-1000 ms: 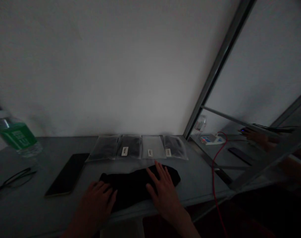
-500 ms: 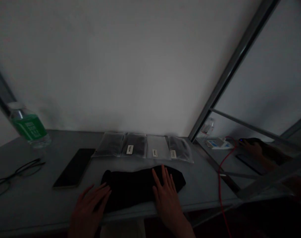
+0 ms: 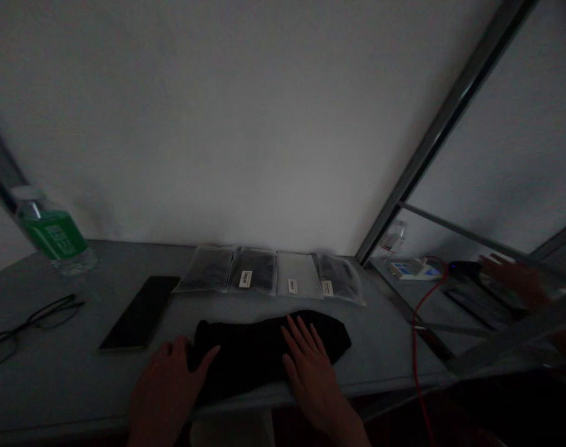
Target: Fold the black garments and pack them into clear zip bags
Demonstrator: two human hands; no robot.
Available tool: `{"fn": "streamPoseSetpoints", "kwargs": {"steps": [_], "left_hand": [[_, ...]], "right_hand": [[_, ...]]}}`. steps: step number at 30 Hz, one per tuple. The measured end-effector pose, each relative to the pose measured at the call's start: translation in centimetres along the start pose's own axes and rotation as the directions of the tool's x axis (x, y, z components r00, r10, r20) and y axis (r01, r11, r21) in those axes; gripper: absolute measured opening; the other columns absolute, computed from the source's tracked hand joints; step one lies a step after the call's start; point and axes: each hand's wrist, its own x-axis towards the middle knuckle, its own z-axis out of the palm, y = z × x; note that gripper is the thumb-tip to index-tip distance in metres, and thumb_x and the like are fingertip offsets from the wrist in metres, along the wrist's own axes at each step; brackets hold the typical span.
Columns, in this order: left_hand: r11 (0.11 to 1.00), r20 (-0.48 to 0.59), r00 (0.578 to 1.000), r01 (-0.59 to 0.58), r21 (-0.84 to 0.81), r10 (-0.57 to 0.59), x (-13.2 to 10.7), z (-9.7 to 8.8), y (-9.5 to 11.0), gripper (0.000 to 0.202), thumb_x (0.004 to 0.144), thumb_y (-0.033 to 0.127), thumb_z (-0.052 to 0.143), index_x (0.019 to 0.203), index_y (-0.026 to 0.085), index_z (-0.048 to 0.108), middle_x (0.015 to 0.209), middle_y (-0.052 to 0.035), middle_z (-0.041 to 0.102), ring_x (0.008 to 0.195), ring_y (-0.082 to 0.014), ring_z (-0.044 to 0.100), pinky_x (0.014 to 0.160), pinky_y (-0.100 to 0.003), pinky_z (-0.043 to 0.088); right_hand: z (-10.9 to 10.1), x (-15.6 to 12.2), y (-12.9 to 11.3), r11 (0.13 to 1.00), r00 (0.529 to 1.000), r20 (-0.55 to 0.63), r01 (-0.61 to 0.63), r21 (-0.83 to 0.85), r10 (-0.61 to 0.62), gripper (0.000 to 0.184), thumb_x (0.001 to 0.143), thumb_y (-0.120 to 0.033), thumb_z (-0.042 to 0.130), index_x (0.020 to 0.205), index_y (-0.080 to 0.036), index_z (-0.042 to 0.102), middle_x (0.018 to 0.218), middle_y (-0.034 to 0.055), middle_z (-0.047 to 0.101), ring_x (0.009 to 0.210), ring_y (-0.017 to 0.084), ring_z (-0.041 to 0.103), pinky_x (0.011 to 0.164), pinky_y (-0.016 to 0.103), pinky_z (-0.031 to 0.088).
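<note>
A long piece of folded black cloth point(image 3: 259, 347) lies flat along the front of the grey desk. My right hand point(image 3: 311, 372) rests palm down on its right half with fingers stretched out. At the cloth's left end is my left hand point(image 3: 166, 385), thumb spread out over the cloth and the other fingers bent at its left edge; their tips are hidden. Behind the cloth, several clear plastic pouches lie in a row: a dark-filled one point(image 3: 206, 270), a labelled dark one point(image 3: 255, 268), a pale one point(image 3: 298, 267) and another dark one point(image 3: 339, 273).
To the left are a smartphone point(image 3: 141, 313), eyeglasses point(image 3: 36, 323) and a green-labelled water bottle point(image 3: 59, 236). A metal post point(image 3: 432, 149) and a red cable point(image 3: 414, 354) stand at the right. Beyond the frame, another person's hand point(image 3: 511, 273) is near a dark handheld device.
My left hand has turned: its fingers went from lying flat to bent at the cloth's edge, thumb spread. My right hand shifted slightly left. The other person's hand lifted off the dark device.
</note>
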Motion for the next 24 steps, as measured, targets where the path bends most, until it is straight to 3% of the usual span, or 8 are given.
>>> {"fn": "streamPoseSetpoints", "kwargs": {"steps": [3,6,11,15,17,20,22,24], "left_hand": [[0.999,0.005,0.999,-0.049,0.007,0.049,-0.4,-0.1,-0.2,0.058,0.076,0.067,0.044,0.089,0.014,0.061,0.096,-0.0172,0.064,0.093,-0.0339,0.064,0.084,-0.042,0.048],[0.995,0.031,0.997,-0.075,-0.072,0.077,-0.9,-0.1,-0.3,0.046,0.079,0.061,0.044,0.084,0.018,0.059,0.090,-0.0154,0.068,0.087,-0.0320,0.067,0.078,-0.041,0.049],[0.951,0.156,0.985,-0.024,-0.307,0.075,-1.3,-0.8,-0.1,0.026,0.075,0.051,0.052,0.078,0.025,0.049,0.070,-0.0056,0.071,0.068,-0.0273,0.071,0.061,-0.034,0.049],[0.910,0.185,0.982,0.038,-0.414,0.043,-0.6,-1.9,-0.9,0.024,0.072,0.044,0.056,0.087,0.026,0.049,0.070,-0.0012,0.072,0.066,-0.0245,0.071,0.059,-0.031,0.048],[0.938,0.108,0.994,0.071,-0.340,-0.036,0.0,-2.9,-1.3,0.027,0.075,0.046,0.055,0.092,0.026,0.051,0.069,-0.0018,0.071,0.064,-0.0261,0.070,0.059,-0.033,0.048],[0.971,-0.091,0.985,0.127,-0.203,-0.148,0.7,-4.4,-0.8,0.030,0.080,0.046,0.052,0.101,0.025,0.054,0.071,-0.0043,0.070,0.060,-0.0280,0.068,0.054,-0.034,0.045],[0.977,-0.274,0.948,0.115,-0.177,-0.162,0.8,-4.8,0.4,0.031,0.082,0.041,0.051,0.108,0.023,0.054,0.082,-0.0080,0.071,0.065,-0.0286,0.068,0.054,-0.034,0.046],[0.981,-0.481,0.874,-0.024,-0.194,-0.074,0.3,-4.0,2.0,0.031,0.084,0.035,0.050,0.112,0.022,0.054,0.098,-0.0109,0.071,0.078,-0.0283,0.069,0.060,-0.035,0.050]], "right_hand": [[0.0,0.0,-0.2,1.000,1.000,-0.012,-0.025,0.001,0.025,0.049,0.101,-0.035,0.036,0.149,-0.022,0.033,0.158,0.0053,0.020,0.146,0.026,0.016,0.117,0.052,0.027],[0.0,0.1,-0.5,0.999,0.999,-0.009,-0.049,-0.001,0.049,0.048,0.100,-0.032,0.038,0.147,-0.021,0.036,0.158,0.0070,0.021,0.146,0.026,0.019,0.117,0.051,0.028],[0.2,0.1,-0.9,0.997,0.997,-0.024,-0.078,0.000,0.078,0.048,0.100,-0.032,0.039,0.147,-0.020,0.038,0.158,0.0082,0.022,0.146,0.027,0.020,0.116,0.053,0.028],[0.4,0.4,-1.7,0.994,0.994,-0.015,-0.104,0.045,0.105,0.049,0.101,-0.035,0.037,0.147,-0.021,0.038,0.158,0.0081,0.020,0.145,0.028,0.020,0.116,0.053,0.027],[0.1,0.7,-2.7,0.990,0.994,0.017,-0.109,0.090,0.108,0.050,0.101,-0.039,0.037,0.147,-0.021,0.037,0.158,0.0081,0.021,0.145,0.029,0.020,0.116,0.053,0.026],[-0.8,1.4,-4.6,0.980,0.991,0.091,-0.108,0.169,0.093,0.051,0.100,-0.043,0.038,0.146,-0.022,0.040,0.157,0.0093,0.024,0.144,0.031,0.022,0.115,0.054,0.028],[-1.7,2.0,-5.7,0.972,0.988,0.131,-0.106,0.212,0.079,0.050,0.099,-0.041,0.039,0.145,-0.022,0.042,0.156,0.0095,0.028,0.143,0.032,0.026,0.114,0.054,0.030],[-2.4,2.5,-6.2,0.964,0.987,0.141,-0.106,0.245,0.073,0.048,0.098,-0.038,0.042,0.143,-0.022,0.045,0.154,0.0087,0.033,0.141,0.032,0.032,0.112,0.053,0.032]]}}
